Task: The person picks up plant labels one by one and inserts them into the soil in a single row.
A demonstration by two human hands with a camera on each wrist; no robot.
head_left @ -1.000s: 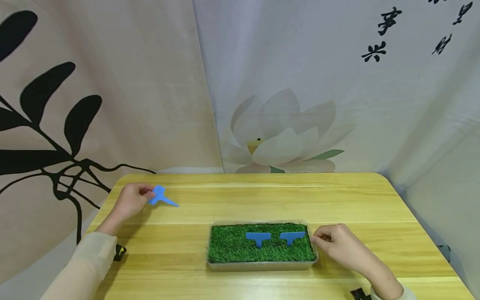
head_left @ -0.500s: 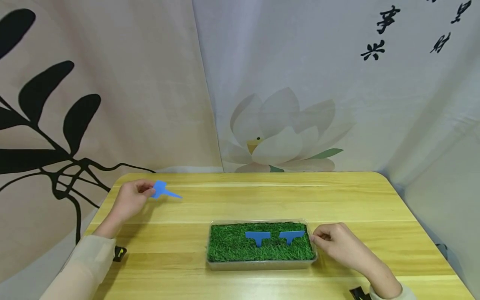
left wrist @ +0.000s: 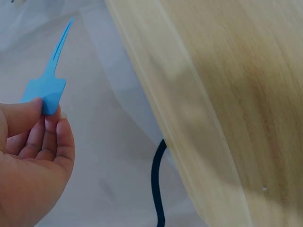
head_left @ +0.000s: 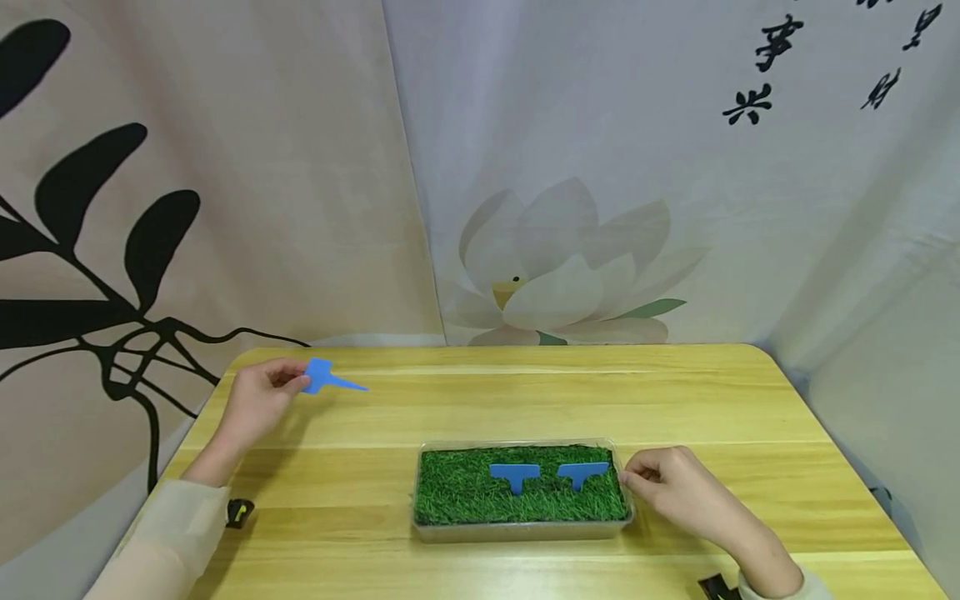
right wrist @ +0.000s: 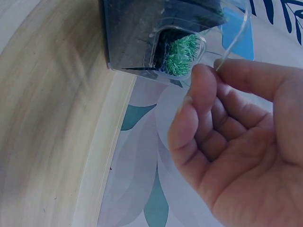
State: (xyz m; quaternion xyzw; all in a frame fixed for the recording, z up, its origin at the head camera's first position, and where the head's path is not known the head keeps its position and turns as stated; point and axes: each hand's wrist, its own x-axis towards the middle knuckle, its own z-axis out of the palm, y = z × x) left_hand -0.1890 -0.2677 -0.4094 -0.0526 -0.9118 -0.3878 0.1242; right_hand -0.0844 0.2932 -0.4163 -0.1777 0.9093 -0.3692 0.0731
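My left hand [head_left: 253,404] pinches a blue T-shaped plant label [head_left: 318,377] by its broad head, over the table's far left. Its pointed stem faces right in the head view. The left wrist view shows the thumb across the head of this label [left wrist: 46,91]. A clear plastic box [head_left: 517,532] filled with green artificial grass [head_left: 457,492] sits near the table's middle. Two more blue plant labels, one central [head_left: 515,473] and one to the right [head_left: 583,472], stand with stems in the grass. My right hand [head_left: 678,487] pinches the box's right rim [right wrist: 239,40] between thumb and forefinger.
The wooden table [head_left: 337,500] has rounded far corners. Behind it hangs a pale curtain [head_left: 300,167] printed with dark leaves, a flower and black characters. A black strap piece [head_left: 240,512] shows at the left sleeve, another [head_left: 717,587] near the right sleeve.
The left hand has raised and turned its plant label slightly, so the stem points more level to the right. The right hand, the box and the two standing labels have stayed in place.
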